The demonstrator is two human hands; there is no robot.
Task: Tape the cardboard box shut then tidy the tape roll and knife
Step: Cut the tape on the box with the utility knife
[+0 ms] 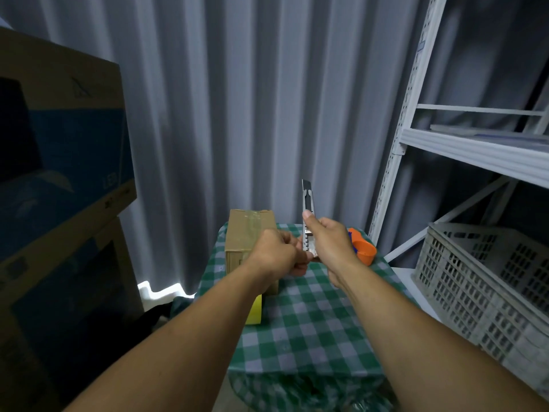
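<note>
Just right of the frame's centre the right hand (329,245) is wrapped around the handle of a utility knife (307,215), thumb lying up along its face, fingers clamped on the grip. The knife stands nearly upright, its metal body rising above the fist and a short length of blade showing at the very top, pointing toward the grey curtain (237,99) behind. The left hand (277,254) sits just beside it at centre frame, fingers curled and pinched together at the knife's lower end, touching the notched metal edge near its base — whether it truly grips the knife or only rests against it cannot be told.

The cardboard box (248,233) stands on the green checked tablecloth (312,322) directly behind the left hand, slightly left of centre, with a strip of clear tape visible across its closed top. The knife is held above the table, to the right of the box and not touching it. An orange tape dispenser (364,248) lies on the cloth just behind the right wrist, partly hidden by it. A yellow object (255,310) peeks out below the left forearm, by the box's near corner.

At the right of the frame a white metal shelf (475,150) rises, with a grey plastic crate (487,286) lower right — large printed cartons (65,144) are stacked at the left
</note>
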